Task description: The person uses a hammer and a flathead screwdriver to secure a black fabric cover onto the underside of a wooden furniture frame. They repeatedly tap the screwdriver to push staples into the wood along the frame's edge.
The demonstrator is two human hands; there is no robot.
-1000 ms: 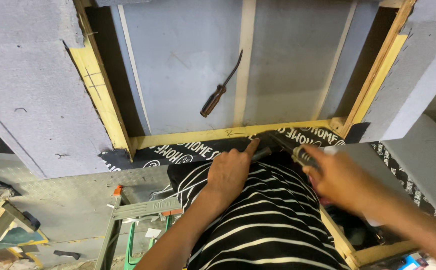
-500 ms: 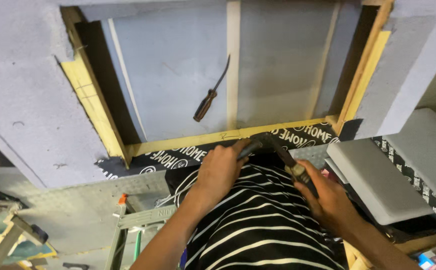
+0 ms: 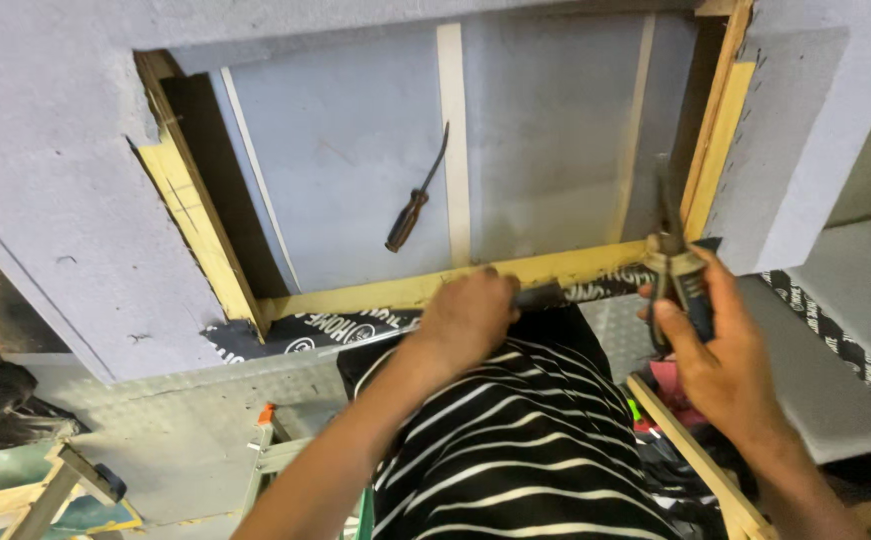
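My left hand (image 3: 468, 318): fingers curled on the dark strip (image 3: 546, 295) along the yellow wooden frame rail (image 3: 406, 292). My right hand (image 3: 721, 350): clamped around blue-handled metal pliers (image 3: 674, 262), raised beside the frame's right post.

The left hand (image 3: 468, 318), fist-curled and knuckles up, reaches toward twelve o'clock on an outstretched forearm, while the right hand (image 3: 718, 350), at three o'clock from it, is raised, fingers wrapped closed.
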